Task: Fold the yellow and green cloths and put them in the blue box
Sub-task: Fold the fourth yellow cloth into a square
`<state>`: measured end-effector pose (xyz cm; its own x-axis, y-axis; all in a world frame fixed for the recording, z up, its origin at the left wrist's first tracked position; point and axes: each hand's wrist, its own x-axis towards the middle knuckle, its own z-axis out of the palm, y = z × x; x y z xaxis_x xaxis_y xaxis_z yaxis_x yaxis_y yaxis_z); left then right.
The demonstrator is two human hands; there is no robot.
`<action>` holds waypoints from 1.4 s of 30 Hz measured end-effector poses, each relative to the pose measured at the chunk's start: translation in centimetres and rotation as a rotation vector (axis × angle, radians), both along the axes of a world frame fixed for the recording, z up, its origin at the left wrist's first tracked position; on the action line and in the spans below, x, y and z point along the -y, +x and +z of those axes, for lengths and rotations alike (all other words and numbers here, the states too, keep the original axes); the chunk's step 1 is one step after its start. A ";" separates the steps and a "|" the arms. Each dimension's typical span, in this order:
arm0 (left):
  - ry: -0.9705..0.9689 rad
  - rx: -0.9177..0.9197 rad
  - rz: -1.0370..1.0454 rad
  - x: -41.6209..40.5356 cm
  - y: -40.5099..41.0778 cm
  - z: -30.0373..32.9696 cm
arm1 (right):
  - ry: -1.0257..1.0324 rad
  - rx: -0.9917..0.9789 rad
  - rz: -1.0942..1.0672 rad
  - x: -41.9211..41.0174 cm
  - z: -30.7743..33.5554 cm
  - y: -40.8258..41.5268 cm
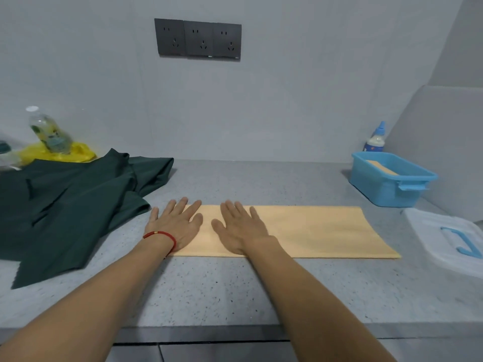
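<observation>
Hands (206, 226) flat on yellow cloth (313, 231)

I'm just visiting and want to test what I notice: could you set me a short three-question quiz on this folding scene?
1. True or false: both hands press flat on the long pale yellow cloth strip.
2. Where does the crumpled dark green cloth lie? A) in the box B) left of the hands C) on the lid
3. Fill in: the blue plastic box already holds a folded ____ cloth.

Key:
1. True; left hand and right hand lie with straight fingers.
2. B.
3. Yellow.
</observation>
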<state>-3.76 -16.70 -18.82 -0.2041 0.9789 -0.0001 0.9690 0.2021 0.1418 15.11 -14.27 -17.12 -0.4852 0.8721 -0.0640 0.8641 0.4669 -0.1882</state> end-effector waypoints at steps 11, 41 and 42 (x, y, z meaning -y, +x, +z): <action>0.009 -0.005 -0.012 -0.2 0.1 -0.3 | 0.010 0.084 -0.511 -4.0 -0.5 25.8; -0.034 0.074 -0.029 2.5 0.9 0.2 | -0.370 0.311 0.225 -0.6 5.0 6.5; -0.038 0.094 -0.038 2.7 0.8 0.6 | -0.372 0.317 0.230 -0.4 5.0 6.6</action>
